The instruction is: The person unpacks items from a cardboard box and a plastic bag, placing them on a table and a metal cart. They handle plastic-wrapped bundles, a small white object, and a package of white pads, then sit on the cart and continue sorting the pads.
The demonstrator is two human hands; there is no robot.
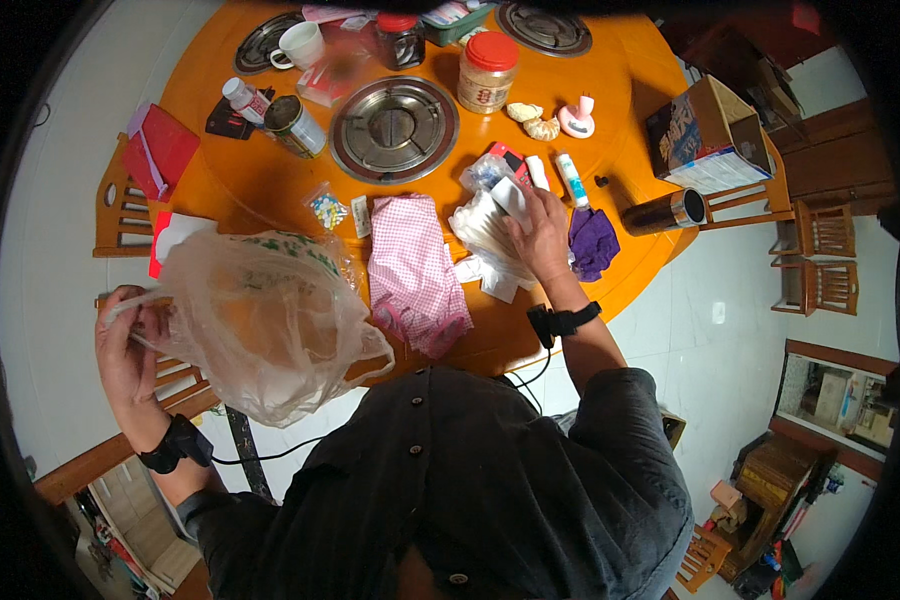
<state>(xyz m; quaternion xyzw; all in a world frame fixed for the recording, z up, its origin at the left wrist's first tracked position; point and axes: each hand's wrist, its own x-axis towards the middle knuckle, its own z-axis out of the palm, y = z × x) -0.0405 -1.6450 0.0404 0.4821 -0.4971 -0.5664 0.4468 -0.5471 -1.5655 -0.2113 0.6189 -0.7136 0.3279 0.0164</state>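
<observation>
My left hand (126, 346) grips one handle of a thin translucent plastic bag (270, 330) with green print; the bag hangs over the table's near edge. On the right, my right hand (541, 234) has its fingers on a small white packet (511, 199). Beneath that packet lies a bundle of white items in clear plastic (487, 229). Between the hands, a folded pink-and-white checked cloth (405, 255) reaches to the near edge. Beside my right hand rests a crumpled purple cloth (594, 244). A small clear bag of coloured pieces (326, 211) sits past the plastic bag.
Farther back stand a red-lidded jar (487, 73), an open tin can (295, 126), a white mug (300, 45) and a white bottle (246, 100). Metal discs, one being the central disc (394, 129), are set in the round wooden table. A dark tumbler (664, 212) lies near the right edge, below a cardboard box (709, 135).
</observation>
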